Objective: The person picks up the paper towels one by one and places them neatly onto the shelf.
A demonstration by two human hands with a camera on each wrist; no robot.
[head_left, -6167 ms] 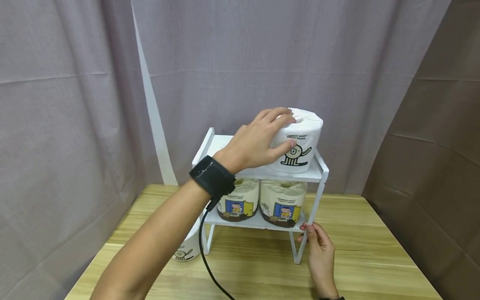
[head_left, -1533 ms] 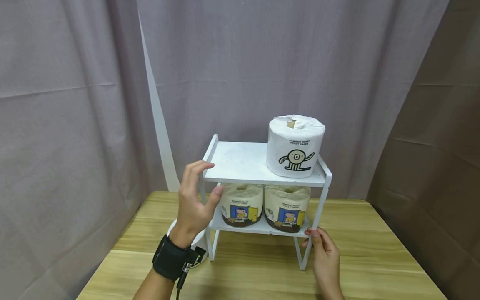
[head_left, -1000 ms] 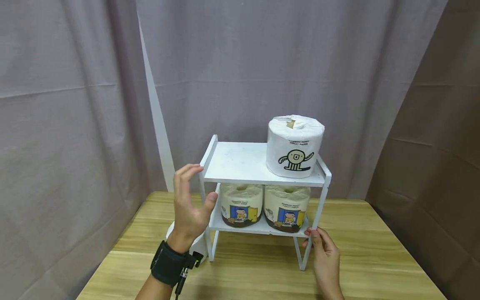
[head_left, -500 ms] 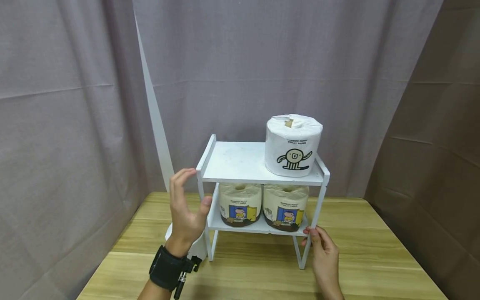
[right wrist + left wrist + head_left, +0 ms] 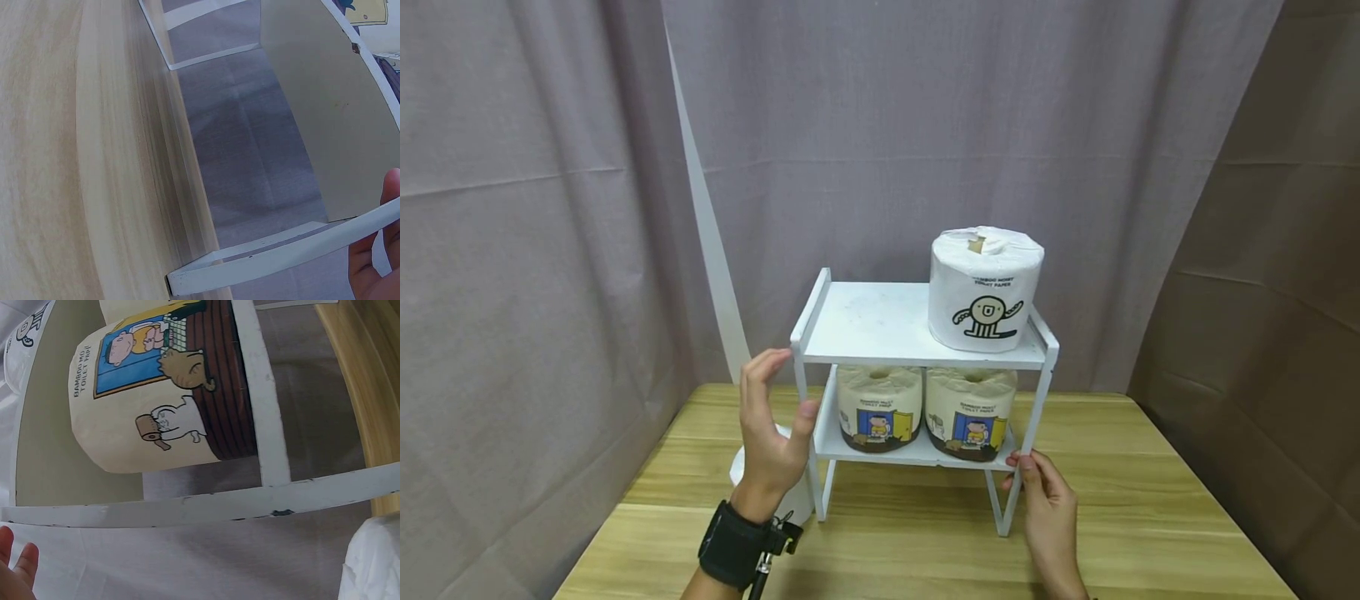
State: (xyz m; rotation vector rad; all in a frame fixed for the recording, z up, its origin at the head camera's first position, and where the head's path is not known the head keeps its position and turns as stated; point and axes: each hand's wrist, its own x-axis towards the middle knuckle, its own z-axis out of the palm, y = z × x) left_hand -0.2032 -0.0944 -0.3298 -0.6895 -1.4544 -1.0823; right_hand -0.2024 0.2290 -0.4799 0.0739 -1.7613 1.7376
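Observation:
A white two-tier shelf rack [image 5: 872, 321] stands on the table. On its top tier, at the right, sits a white-wrapped toilet paper roll [image 5: 985, 292] with a cartoon figure. Two cream rolls, a left one [image 5: 880, 408] and a right one [image 5: 972, 412], stand side by side on the lower tier. My left hand [image 5: 771, 446] is raised at the rack's left side, fingers and thumb apart, fingertips right at the upper left corner; nothing is in it. Behind it, partly hidden, another white roll [image 5: 797, 496] rests on the table. My right hand [image 5: 1048, 508] pinches the rack's right front leg.
The wooden table [image 5: 1120, 517] carries the rack near its back edge. A grey curtain [image 5: 880, 133] hangs close behind, and a brown cloth [image 5: 1247, 333] closes the right side. A black strap with a cable [image 5: 733, 546] circles the left wrist.
My left hand, on the top white roll in the oldest frame, has left it and moved to the rack's left side, lately sinking slightly down and left. My right hand keeps its hold.

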